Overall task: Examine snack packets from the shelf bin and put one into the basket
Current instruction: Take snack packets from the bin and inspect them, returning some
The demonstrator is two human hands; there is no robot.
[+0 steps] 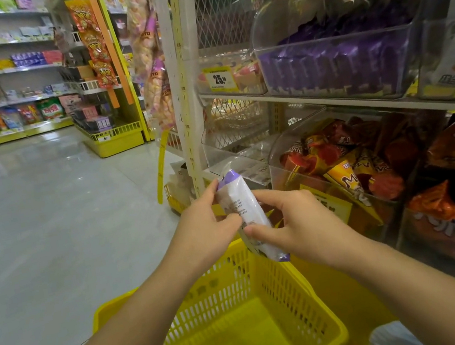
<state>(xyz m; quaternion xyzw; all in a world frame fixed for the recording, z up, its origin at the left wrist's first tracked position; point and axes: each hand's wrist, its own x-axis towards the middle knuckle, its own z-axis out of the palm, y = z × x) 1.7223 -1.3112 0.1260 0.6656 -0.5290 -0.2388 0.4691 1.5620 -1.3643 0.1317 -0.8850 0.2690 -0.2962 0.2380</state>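
Both hands, left hand (204, 230) and right hand (297, 220), pinch a purple-and-white snack packet (247, 214) between fingers above a yellow basket (320, 319), beside shelf bins (338, 69)

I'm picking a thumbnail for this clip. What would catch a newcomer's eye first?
At centre, the left hand and right hand hold a white-and-purple plastic snack packet above the bright yellow perforated plastic basket. On the right, clear shelf bins hold purple packets above and orange-red packets below.
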